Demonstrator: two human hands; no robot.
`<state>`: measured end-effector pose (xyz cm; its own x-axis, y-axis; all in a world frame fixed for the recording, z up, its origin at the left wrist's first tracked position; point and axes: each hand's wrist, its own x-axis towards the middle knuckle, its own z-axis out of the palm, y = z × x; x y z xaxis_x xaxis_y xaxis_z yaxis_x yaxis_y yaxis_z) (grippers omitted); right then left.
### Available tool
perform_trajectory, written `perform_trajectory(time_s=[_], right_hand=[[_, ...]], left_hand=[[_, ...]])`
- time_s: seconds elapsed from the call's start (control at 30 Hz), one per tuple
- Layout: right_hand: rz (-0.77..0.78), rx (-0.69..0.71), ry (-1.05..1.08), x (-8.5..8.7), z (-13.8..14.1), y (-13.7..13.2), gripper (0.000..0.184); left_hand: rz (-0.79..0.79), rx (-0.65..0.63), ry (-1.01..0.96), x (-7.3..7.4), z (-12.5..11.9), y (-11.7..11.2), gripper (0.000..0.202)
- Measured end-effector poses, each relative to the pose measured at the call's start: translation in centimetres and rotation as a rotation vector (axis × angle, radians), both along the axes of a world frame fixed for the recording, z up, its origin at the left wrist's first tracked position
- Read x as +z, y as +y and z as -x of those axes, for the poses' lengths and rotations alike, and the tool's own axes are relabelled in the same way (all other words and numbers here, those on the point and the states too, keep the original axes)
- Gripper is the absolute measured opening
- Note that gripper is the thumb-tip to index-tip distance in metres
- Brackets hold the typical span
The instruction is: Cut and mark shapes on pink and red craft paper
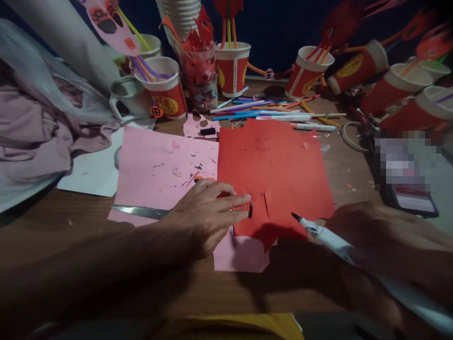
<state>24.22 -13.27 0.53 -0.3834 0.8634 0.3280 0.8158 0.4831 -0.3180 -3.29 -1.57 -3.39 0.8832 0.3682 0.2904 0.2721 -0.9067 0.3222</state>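
My left hand (207,215) lies flat on the wooden table with its fingers stretched out, fingertips pressing a small red paper piece with a black mark (248,208) at the edge of a red paper sheet (279,165). My right hand (385,245) is closed round a white marker pen (329,238), whose black tip hovers just above the red sheet's lower right part. A pink paper sheet (159,170) lies under and left of the red one. Scissors (141,212) rest on the pink sheet, partly under my left hand.
Several red paper cups (232,66) with straws stand along the back of the table (88,236). Coloured straws and pens (269,113) lie behind the red sheet. Pinkish cloth (42,127) is heaped at left, a white mug (129,97) beside it. A phone (414,200) lies at right.
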Motion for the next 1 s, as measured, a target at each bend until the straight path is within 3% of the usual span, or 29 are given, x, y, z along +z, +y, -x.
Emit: perform_trajectory(time_s=[0.1,0.17,0.23,0.3,0.43,0.6,0.73,1.0], right_hand=[[-0.092,0.198,0.05,2.4,3.9,4.6,0.013],[-0.105,0.038,0.113,2.2,3.9,4.9,0.009],[-0.077,-0.127,0.045,1.4,2.9,4.6,0.011],[-0.011,-0.175,-0.069,0.7,2.1,4.5,0.014],[-0.009,-0.173,-0.103,0.5,2.7,5.2,0.015],[-0.142,-0.265,0.081,0.4,4.2,5.2,0.004],[-0.119,-0.181,0.115,-0.2,4.1,5.3,0.003],[0.133,-0.266,0.324,0.1,4.0,5.9,0.008]], left_hand=[[-0.009,-0.017,0.033,0.0,0.0,0.1,0.026],[-0.021,-0.018,0.039,0.0,0.0,0.1,0.026],[-0.024,-0.011,0.026,0.1,0.0,0.0,0.026],[-0.024,-0.005,0.019,0.2,-0.1,0.0,0.026],[-0.007,-0.006,0.045,0.3,-0.2,-0.1,0.029],[-0.013,0.038,0.055,0.7,-0.5,-0.4,0.033],[-0.062,0.038,0.17,1.6,-1.4,-0.7,0.036],[-0.094,0.036,0.244,1.9,-3.2,-1.1,0.031]])
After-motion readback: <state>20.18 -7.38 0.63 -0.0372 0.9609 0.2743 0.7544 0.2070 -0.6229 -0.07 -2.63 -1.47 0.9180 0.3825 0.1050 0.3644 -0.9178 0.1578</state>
